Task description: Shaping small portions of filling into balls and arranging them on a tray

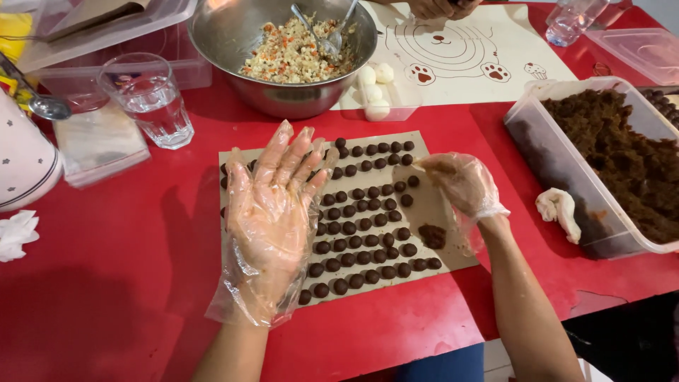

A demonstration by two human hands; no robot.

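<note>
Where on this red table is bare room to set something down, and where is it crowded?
Bare patches: the red table left of the left hand, below the glass; and the strip between the brown sheet and the plastic tub, apart from a crumpled glove. Crowded: the sheet's rows of dark balls and the top, around the steel bowl.

Two hands in loose clear plastic gloves, the left hand (272, 212) and the right hand (463, 185), are showing at the frame's centre. Several dozen small dark brown balls (368, 233) are sitting on one tan sheet (453, 244). Four white dough balls (375, 88) are lying upper centre. One steel mixing bowl (233, 35) is holding two metal spoons (325, 32). One clear drinking glass (148, 99) is standing upper left.
</note>
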